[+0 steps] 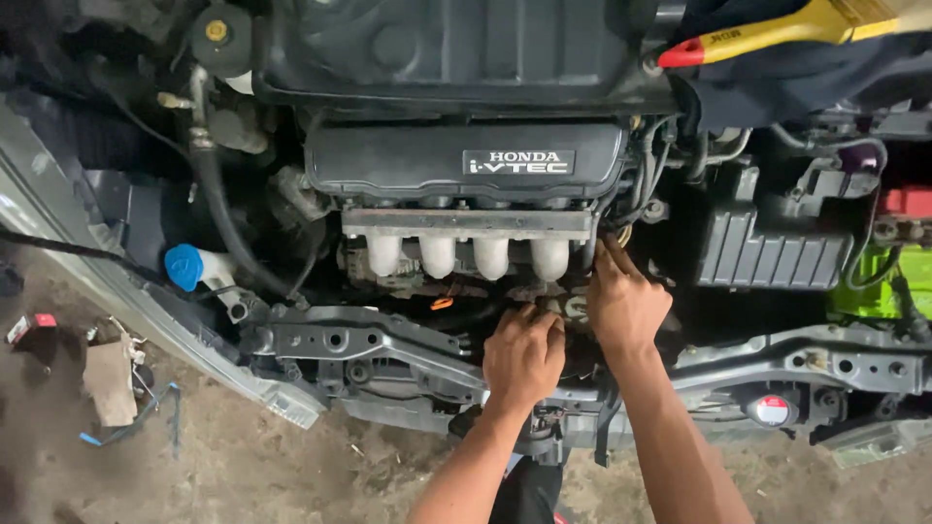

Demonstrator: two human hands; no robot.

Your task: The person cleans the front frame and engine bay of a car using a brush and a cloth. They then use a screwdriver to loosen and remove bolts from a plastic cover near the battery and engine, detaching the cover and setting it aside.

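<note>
I look down into an open car engine bay. My left hand [524, 357] reaches over the front crossmember [369, 342], its fingers curled down into the dark gap in front of the engine. My right hand [623, 301] is just beside it, fingers pointing up toward the right end of the pale intake manifold [466, 245]. Whether either hand grips anything is hidden in the gap. The black engine cover [466, 160] lies above the manifold. An orange dipstick loop [443, 304] sits left of my left hand.
A black box-shaped housing [772, 252] sits right of the engine. A blue-capped reservoir [184, 267] is at the left. A red and yellow tool handle [767, 31] lies on dark cloth at the top right. Cardboard scraps [109, 380] lie on the dirt floor.
</note>
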